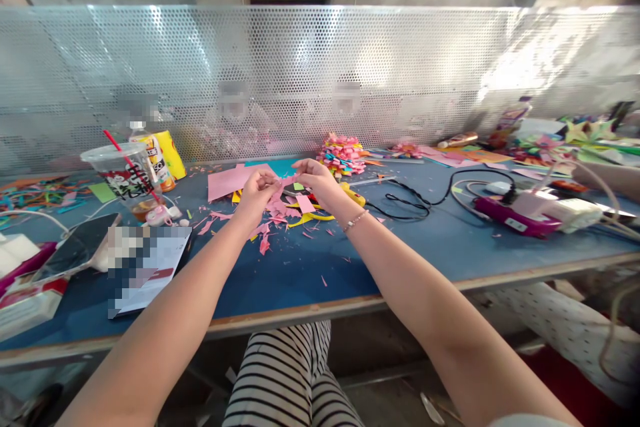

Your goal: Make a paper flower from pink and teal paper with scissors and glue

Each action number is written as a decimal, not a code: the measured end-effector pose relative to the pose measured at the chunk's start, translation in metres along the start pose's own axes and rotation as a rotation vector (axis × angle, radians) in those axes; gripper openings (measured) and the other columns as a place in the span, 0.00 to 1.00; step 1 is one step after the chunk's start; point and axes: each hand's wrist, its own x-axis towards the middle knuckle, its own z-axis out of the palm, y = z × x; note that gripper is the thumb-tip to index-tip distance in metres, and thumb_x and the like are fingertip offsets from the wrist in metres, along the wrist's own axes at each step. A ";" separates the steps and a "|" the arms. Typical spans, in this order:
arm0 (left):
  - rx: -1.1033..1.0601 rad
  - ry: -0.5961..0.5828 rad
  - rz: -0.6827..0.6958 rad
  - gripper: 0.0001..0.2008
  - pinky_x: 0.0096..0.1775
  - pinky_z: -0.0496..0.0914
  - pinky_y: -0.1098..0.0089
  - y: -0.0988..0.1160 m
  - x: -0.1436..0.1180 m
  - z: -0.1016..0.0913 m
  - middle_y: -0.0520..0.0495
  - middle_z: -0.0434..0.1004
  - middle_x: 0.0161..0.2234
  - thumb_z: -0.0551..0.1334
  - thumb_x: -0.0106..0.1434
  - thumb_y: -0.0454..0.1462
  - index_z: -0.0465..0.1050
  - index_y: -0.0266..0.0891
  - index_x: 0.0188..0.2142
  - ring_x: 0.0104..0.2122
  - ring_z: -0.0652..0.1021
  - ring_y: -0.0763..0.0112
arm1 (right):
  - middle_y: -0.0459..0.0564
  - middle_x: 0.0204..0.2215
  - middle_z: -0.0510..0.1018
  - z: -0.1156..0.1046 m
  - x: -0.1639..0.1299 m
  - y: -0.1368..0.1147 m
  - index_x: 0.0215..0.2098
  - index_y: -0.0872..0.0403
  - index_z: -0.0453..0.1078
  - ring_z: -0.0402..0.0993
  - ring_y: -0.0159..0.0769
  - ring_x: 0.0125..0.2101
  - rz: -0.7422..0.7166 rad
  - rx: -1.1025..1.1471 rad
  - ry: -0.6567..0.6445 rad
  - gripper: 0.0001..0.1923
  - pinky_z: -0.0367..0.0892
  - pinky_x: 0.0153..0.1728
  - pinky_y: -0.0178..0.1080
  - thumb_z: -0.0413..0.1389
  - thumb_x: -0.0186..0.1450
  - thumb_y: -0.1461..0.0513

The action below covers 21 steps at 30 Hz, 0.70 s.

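Both hands meet above the blue tabletop, pinching a small pink paper piece (287,181) between them. My left hand (259,195) has its fingertips closed on the paper's left end. Fingers of my right hand (316,181) grip the other end. Pink paper scraps (280,208) and a yellow strip (313,219) lie beneath the hands. A pink sheet (225,181) rests behind my left hand, partly over a blue sheet (280,167). Just past my right wrist is a yellow-handled tool with a black cord (353,193), partly hidden. Behind it stands a colourful folded-paper cluster (343,155).
To the left are a plastic cup (125,180) with a red straw, a bottle (160,167), a tablet (155,270) and a phone (75,247). Rightward sits a purple power strip (517,219) with cables. A perforated metal screen (300,80) borders the table's back. Another person's arm (607,180) reaches in at far right.
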 end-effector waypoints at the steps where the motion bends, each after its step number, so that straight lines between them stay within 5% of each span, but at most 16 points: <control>1: 0.003 0.001 0.001 0.14 0.22 0.57 0.77 0.000 0.000 0.000 0.55 0.65 0.24 0.65 0.46 0.36 0.62 0.40 0.31 0.21 0.66 0.79 | 0.40 0.22 0.63 0.000 0.000 0.000 0.33 0.56 0.65 0.59 0.24 0.23 0.004 -0.002 0.001 0.14 0.53 0.26 0.33 0.55 0.46 0.64; 21: -0.016 0.017 -0.004 0.12 0.21 0.56 0.78 0.000 0.000 0.000 0.55 0.65 0.23 0.65 0.47 0.34 0.62 0.40 0.30 0.21 0.66 0.80 | 0.41 0.24 0.65 -0.003 0.002 0.006 0.35 0.55 0.64 0.62 0.26 0.26 -0.002 0.005 -0.030 0.15 0.57 0.29 0.33 0.56 0.48 0.63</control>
